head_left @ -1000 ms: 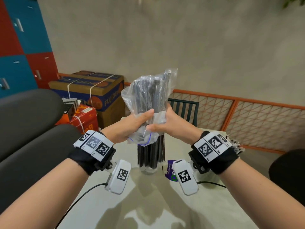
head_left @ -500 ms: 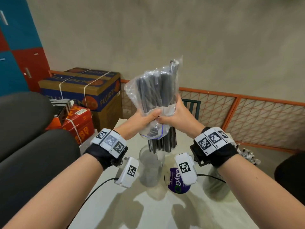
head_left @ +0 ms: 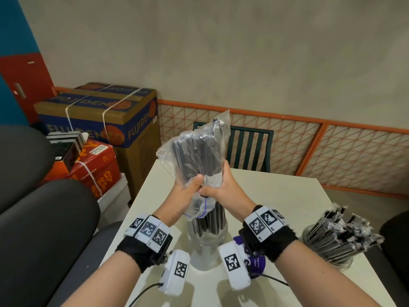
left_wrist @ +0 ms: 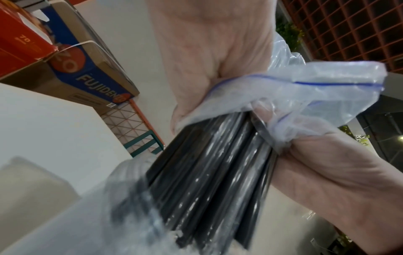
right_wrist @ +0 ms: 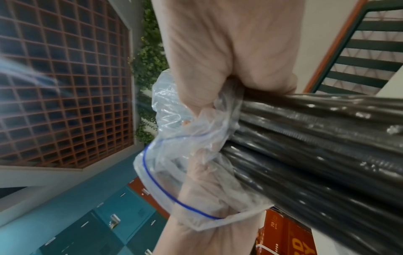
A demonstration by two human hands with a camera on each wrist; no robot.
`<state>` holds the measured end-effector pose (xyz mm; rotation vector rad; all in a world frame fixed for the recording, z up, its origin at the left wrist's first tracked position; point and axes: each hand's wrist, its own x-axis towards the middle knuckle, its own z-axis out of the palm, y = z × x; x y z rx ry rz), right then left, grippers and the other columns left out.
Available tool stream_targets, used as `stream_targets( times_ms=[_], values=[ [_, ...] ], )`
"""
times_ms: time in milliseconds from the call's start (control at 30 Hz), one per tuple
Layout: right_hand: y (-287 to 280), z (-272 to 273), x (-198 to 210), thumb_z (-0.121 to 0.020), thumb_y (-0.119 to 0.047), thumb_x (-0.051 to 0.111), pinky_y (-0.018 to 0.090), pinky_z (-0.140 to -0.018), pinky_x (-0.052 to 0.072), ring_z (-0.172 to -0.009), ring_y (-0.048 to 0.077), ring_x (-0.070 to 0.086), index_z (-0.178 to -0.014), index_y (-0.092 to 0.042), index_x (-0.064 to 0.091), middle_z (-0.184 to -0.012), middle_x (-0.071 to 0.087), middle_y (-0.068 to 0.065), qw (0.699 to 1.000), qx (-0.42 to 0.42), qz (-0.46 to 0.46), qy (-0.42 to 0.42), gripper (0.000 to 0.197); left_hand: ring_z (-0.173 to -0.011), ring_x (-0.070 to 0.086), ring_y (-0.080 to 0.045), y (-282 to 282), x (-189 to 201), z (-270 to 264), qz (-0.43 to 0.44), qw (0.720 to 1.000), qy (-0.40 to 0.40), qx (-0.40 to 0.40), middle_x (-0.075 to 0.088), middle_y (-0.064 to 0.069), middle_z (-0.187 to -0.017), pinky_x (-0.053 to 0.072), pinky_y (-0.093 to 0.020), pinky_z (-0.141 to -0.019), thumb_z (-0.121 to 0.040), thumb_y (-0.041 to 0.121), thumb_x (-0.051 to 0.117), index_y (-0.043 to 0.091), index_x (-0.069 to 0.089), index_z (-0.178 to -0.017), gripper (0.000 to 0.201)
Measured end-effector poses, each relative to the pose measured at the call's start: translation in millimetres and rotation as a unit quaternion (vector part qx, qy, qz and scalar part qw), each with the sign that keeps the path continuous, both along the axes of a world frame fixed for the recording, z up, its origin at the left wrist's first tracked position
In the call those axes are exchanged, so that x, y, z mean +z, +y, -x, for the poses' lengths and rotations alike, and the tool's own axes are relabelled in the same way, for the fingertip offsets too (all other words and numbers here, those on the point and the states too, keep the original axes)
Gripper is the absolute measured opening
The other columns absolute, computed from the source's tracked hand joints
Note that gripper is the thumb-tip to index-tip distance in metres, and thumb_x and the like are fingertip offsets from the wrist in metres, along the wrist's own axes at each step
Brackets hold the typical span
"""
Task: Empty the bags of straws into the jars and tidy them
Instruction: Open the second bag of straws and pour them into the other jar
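A clear zip bag (head_left: 197, 151) full of black straws (head_left: 208, 220) is held upside down over a clear glass jar (head_left: 203, 251) on the white table (head_left: 276, 196). My left hand (head_left: 188, 193) and right hand (head_left: 219, 189) both grip the bag around its middle, thumbs toward me. The straws' lower ends stick out of the bag's blue-lined mouth (left_wrist: 327, 82) and reach into the jar's top. The wrist views show the straw bundle (left_wrist: 218, 181) and the crumpled bag mouth (right_wrist: 174, 172) close up. A second jar (head_left: 336, 240) at the right holds wrapped black straws.
A purple-labelled item (head_left: 256, 262) lies on the table behind my right wrist. A dark green chair (head_left: 250, 149) stands at the table's far edge. Cardboard boxes (head_left: 106, 116) are stacked at the left, beside dark seat cushions (head_left: 44, 218). An orange lattice fence (head_left: 332, 151) runs behind.
Both hands have come down with the bag, and the straw ends now reach into the jar's top. The head camera has tilted down, bringing the second jar into view.
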<state>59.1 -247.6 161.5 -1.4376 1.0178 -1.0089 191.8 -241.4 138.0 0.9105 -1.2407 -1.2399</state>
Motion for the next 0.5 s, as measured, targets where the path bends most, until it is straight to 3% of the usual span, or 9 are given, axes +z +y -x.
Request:
stream_targets(
  times_ms=[167,300,333,400,433,500],
  values=[
    [-6.8,-1.8,-10.0,-0.072,0.005,0.072,0.041,-0.104,0.045,-0.118,0.012,0.057,-0.129,-0.028,0.037,-0.126,0.058,-0.001,1.000,-0.008,-0.003,-0.019,0.076,-0.121,0.054,-0.016,-5.3,-6.1,1.0,-0.006,0.999,0.026,0.025,0.056,0.008,-0.124,0.042,-0.039,-0.105,-0.085,0.030,0.057,0.054,0.035,-0.111,0.041],
    [-4.3,-10.8,-13.9,-0.071,0.002,0.074,0.036,-0.103,0.046,-0.118,0.010,0.056,-0.133,-0.025,0.036,-0.128,0.057,-0.004,0.998,-0.042,0.002,-0.040,0.077,-0.122,0.053,-0.025,-10.9,-6.8,0.7,-0.019,0.997,0.050,0.056,0.053,-0.005,-0.129,0.042,-0.046,-0.104,-0.087,0.030,0.056,0.054,0.031,-0.110,0.042],
    [-2.6,-12.3,-16.6,-0.072,0.003,0.073,0.032,-0.101,0.047,-0.116,0.008,0.057,-0.132,-0.025,0.037,-0.126,0.058,-0.005,0.998,-0.049,0.003,-0.045,0.076,-0.119,0.054,-0.024,-11.5,-10.2,0.7,-0.025,0.996,0.060,0.062,0.054,-0.006,-0.127,0.046,-0.043,-0.100,-0.088,0.026,0.054,0.053,0.031,-0.111,0.042],
    [2.0,-13.4,-21.9,-0.073,0.004,0.071,0.024,-0.096,0.049,-0.111,0.002,0.059,-0.129,-0.028,0.039,-0.122,0.059,-0.010,0.997,-0.054,0.009,-0.047,0.071,-0.109,0.059,-0.013,-9.2,-17.5,-0.3,-0.032,0.996,0.058,0.065,0.056,-0.002,-0.123,0.054,-0.026,-0.088,-0.090,0.019,0.052,0.045,0.031,-0.121,0.045],
    [3.7,-12.5,-24.3,-0.074,0.004,0.071,0.023,-0.095,0.049,-0.110,0.003,0.060,-0.127,-0.029,0.040,-0.121,0.060,-0.011,0.997,-0.053,0.013,-0.048,0.070,-0.108,0.060,-0.010,-8.1,-21.2,-0.7,-0.035,0.996,0.050,0.062,0.056,-0.004,-0.125,0.054,-0.021,-0.085,-0.089,0.023,0.055,0.038,0.030,-0.129,0.050],
    [4.4,-8.2,-28.5,-0.074,0.006,0.069,0.027,-0.097,0.050,-0.113,0.008,0.059,-0.127,-0.029,0.039,-0.123,0.059,-0.005,0.997,-0.046,0.017,-0.052,0.070,-0.113,0.059,-0.010,-7.3,-25.0,0.1,-0.027,0.997,0.031,0.060,0.056,-0.006,-0.130,0.052,-0.024,-0.092,-0.077,0.044,0.069,0.023,0.027,-0.140,0.079]
  ],
)
